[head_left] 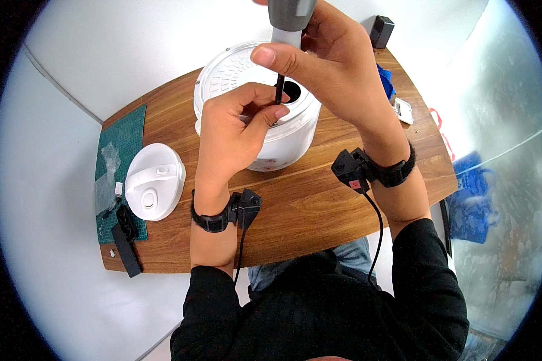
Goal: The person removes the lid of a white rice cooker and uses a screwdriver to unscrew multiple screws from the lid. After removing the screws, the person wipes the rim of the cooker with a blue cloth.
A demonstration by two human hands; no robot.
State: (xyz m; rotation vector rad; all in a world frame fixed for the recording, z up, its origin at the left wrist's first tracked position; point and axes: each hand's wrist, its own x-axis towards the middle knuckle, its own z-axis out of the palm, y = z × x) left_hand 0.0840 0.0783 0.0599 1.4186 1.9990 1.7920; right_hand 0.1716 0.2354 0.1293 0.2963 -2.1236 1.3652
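Note:
A screwdriver with a thick grey handle point(291, 13) and a thin black shaft point(280, 89) stands nearly upright over a white round appliance point(283, 147). My right hand point(337, 72) is closed around the lower part of the handle, its thumb stretched across the front. Lower down, my left hand point(232, 129) pinches the shaft near its tip between thumb and forefinger, at the appliance's near rim. The tip itself is hidden by those fingers. Beside them, a dark round hole point(291, 92) shows in the appliance's patterned top point(226, 73).
On the left, a white round lid point(155, 191) with a handle lies partly on a green cutting mat point(123, 135), near clear plastic bags and a black strip-like object point(126, 249). At the back right are a black box point(382, 32), a blue item point(385, 81) and a small white part point(403, 111).

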